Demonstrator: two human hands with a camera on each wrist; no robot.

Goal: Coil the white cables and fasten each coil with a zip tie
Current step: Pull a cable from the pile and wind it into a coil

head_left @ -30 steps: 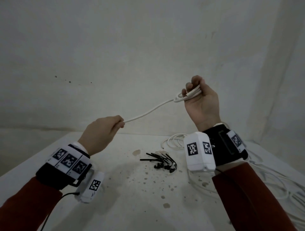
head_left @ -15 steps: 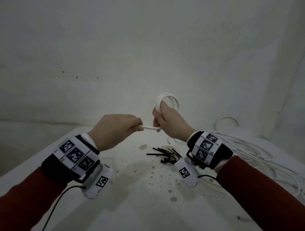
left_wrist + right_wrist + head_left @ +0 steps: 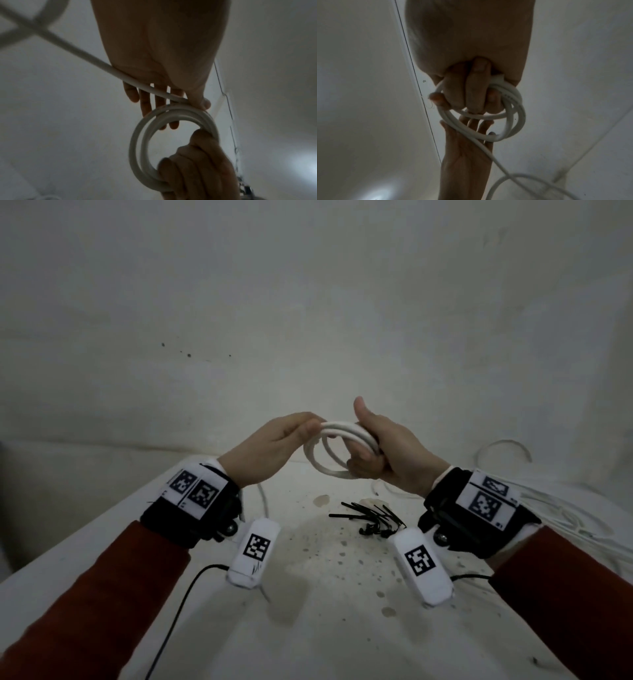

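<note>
Stained white table [image 3: 308, 628]: bears a heap of black plastic zip ties [image 3: 371, 517] near centre; loose white round cables [image 3: 561, 515] lying tangled along its right side.

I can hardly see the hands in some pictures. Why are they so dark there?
Both wrist views look up at pale, brighter surfaces, so the left hand and right hand show as dim shapes; the white coil stays readable. The head view is dim overall, yet evenly lit.

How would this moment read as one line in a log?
step: coiling | right hand: grips coil | left hand: pinches cable onto coil | zip ties: on table, untouched
</note>
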